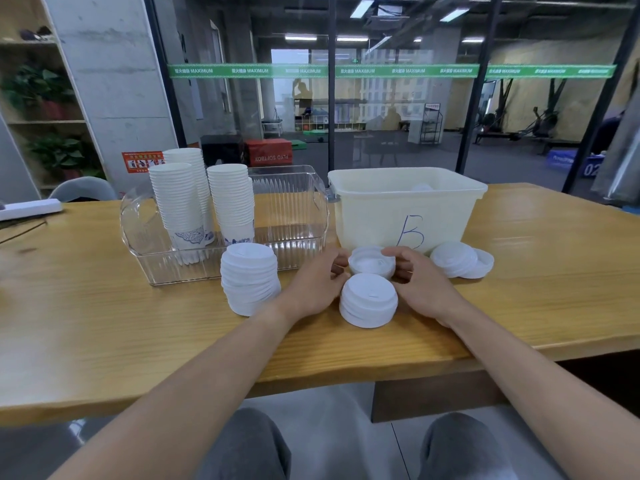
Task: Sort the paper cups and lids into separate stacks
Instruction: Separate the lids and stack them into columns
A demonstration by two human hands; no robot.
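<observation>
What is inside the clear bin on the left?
The clear bin holds three stacks of paper cups at its left end, rising above the rim. Its right part shows nothing else; the stacks hide whatever stands behind them.

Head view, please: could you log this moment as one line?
hands: left, right, both holding upturned lid | lid stacks on table | cups in clear bin

Both arms reach forward, left hand [313, 280] and right hand [420, 282] seemingly curled inward

Before me, a white power strip [29, 208] lies at the far left of the wooden surface [104, 306]; potted green plants [57, 154] fill the shelf [45, 122] beyond.
</observation>
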